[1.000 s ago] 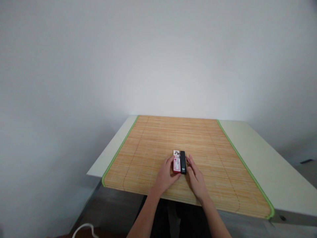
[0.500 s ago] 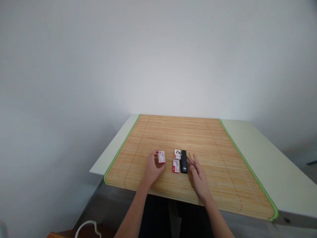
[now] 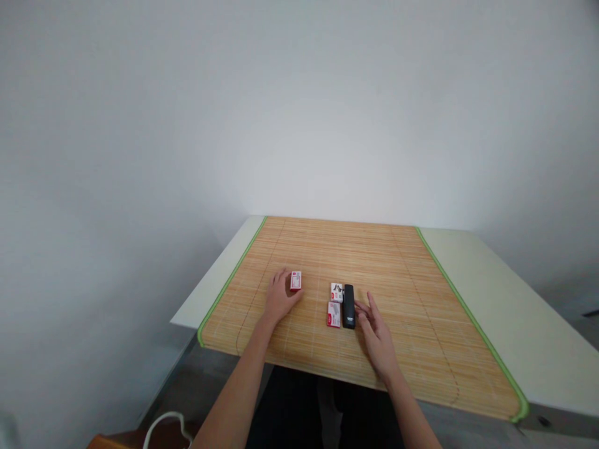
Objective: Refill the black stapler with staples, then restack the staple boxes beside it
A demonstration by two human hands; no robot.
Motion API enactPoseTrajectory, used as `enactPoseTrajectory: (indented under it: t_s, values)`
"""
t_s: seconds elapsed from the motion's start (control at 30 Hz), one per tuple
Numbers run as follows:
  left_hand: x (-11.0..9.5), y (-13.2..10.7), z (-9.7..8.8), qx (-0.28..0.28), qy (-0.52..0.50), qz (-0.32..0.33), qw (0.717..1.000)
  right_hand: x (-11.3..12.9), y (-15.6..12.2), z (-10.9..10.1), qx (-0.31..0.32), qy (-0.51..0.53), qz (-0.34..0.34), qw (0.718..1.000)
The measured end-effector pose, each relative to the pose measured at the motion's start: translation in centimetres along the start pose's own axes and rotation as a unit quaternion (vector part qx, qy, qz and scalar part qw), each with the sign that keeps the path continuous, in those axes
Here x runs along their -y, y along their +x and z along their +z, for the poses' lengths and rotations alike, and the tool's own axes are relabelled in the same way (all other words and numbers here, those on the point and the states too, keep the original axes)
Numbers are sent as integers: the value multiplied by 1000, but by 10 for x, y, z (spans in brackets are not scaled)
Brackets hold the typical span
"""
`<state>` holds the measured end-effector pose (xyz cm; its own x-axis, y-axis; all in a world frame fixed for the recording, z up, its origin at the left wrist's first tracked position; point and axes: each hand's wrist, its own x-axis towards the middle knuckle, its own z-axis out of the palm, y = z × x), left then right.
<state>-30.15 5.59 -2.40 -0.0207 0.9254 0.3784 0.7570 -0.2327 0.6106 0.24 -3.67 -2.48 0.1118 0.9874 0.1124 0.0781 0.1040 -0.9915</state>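
Note:
A small red-and-white box (image 3: 296, 280) sits between the thumb and fingers of my left hand (image 3: 279, 299), over the left-centre of the bamboo mat. To its right, a black stapler (image 3: 349, 306) lies lengthwise on the mat. Close against the stapler's left side are two more small boxes: a white one with a dark picture (image 3: 336, 292) and, nearer me, a pink-and-red one (image 3: 334, 314). My right hand (image 3: 377, 340) rests just right of the stapler, index finger stretched out and other fingers loosely bent by its edge. Whether those fingertips touch the stapler I cannot tell.
The bamboo mat (image 3: 397, 268) with green edging covers the middle of a white table (image 3: 505, 299). A plain wall (image 3: 327, 112) stands behind the table. At the lower left a white cable (image 3: 163, 416) hangs beside something orange-brown.
My left hand has moved the small red-and-white box left and farther from me. My right hand, the stapler and the other two boxes are almost where they were.

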Motion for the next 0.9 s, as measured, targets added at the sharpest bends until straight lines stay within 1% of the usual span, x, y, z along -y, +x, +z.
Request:
enactPoseTrajectory:
  t_s: [0.13,0.27,0.4,0.5,0.57,0.6,0.67,0.73,0.8,0.83,0.9]
  values:
    - [-5,-11,-9,-24,-24,0,999,-2,1,0,0,0,-3,1000]
    - [-10,-42,-20,-32,-29,-4,999,-1,1,0,-2,13,-3,1000]
    - [-10,-76,-34,-10,5,-11,1000,1,0,0,0,15,-3,1000]
    - [-13,-87,-40,-12,27,-18,999,1,0,1,-1,18,0,1000]
    - [-22,-84,-38,-25,17,-27,999,0,1,2,0,22,-3,1000]
    - [-31,-79,-34,-27,7,-29,999,-1,1,3,1,24,-5,1000]
    - [-53,-65,-24,-11,-17,-18,1000,-2,2,4,1,24,-9,1000]
    - [-77,-45,-8,38,-49,24,998,-2,2,4,1,24,-13,1000]
    - [-97,-24,8,98,-91,83,988,0,2,4,5,24,-16,1000]
    - [-104,-14,16,124,-104,109,981,1,1,4,7,24,-17,1000]
    - [-109,4,29,172,-99,146,969,3,1,4,9,22,-17,1000]
